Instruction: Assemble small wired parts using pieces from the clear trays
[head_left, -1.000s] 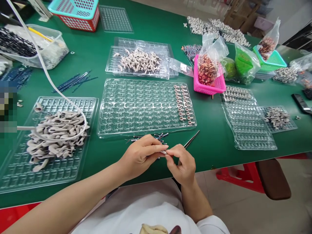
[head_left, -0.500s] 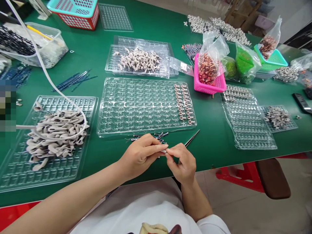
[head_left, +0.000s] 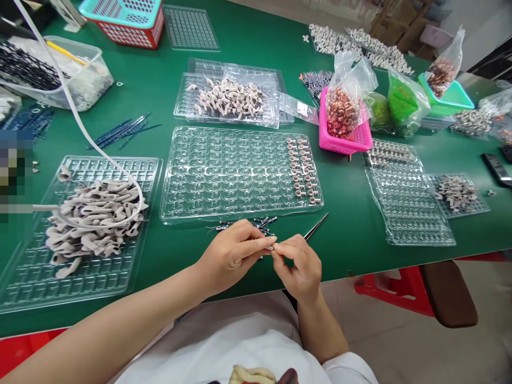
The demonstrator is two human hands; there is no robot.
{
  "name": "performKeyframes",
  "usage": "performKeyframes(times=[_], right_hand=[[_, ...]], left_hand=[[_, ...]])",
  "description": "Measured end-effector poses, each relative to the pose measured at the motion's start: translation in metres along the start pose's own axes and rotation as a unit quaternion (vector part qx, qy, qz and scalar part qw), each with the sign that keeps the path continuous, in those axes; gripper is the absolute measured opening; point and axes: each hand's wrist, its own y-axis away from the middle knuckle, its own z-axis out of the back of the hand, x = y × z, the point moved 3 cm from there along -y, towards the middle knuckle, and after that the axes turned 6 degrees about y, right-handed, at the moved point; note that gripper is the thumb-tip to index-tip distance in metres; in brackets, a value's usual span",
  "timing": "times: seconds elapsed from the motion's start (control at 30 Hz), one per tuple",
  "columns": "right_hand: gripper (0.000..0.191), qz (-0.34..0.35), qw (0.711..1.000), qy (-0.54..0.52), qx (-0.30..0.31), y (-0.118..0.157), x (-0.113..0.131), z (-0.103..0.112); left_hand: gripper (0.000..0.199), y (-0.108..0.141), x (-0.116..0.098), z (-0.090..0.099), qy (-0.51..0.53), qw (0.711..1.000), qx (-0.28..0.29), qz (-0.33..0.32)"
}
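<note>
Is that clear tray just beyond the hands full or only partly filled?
Partly filled: the tray holds small pale parts only along its right end.

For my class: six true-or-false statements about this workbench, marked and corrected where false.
1. The left hand and right hand are close together at the fingertips. True.
2. Both hands wear gloves. False: they are bare.
3. Every column of the clear tray beyond the hands is filled. False: only the two rightmost columns hold pale parts.
4. The pink basket holds a clear bag of coppery parts. True.
5. The turquoise-and-red basket stands right of the pink basket. False: it stands left.
6. A white cable loops over the pile of grey parts. True.
</note>
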Motion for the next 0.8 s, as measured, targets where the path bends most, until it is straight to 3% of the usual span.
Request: performKeyframes(times=[0.33, 0.5, 0.6, 0.7, 0.8], right_hand=[[0.032, -0.067, 0.996, -0.053, 0.036, -0.001, 0.0, 0.002], [0.028, -0.107, 0.992, -0.028, 0.053, 0.006, -0.004, 0.008], [0.02, -0.135, 0.99, 0.012, 0.031, 0.013, -0.013, 0.009], [0.017, -0.145, 0.989, 0.018, 0.03, 0.018, -0.021, 0.007], [0.017, -0.133, 0.99, -0.001, 0.041, 0.018, -0.022, 0.005]], left_hand=[[0.036, -0.001, 0.002, -0.001, 0.041, 0.999, -0.018, 0.023], [0.023, -0.007, -0.008, 0.014, 0.03, 0.997, -0.018, 0.075], [0.014, -0.004, -0.014, 0.037, -0.027, 0.989, -0.02, 0.142], [0.006, 0.012, -0.012, 0.073, -0.103, 0.972, -0.065, 0.203], [0.014, 0.043, 0.0, 0.122, -0.227, 0.921, -0.122, 0.291]])
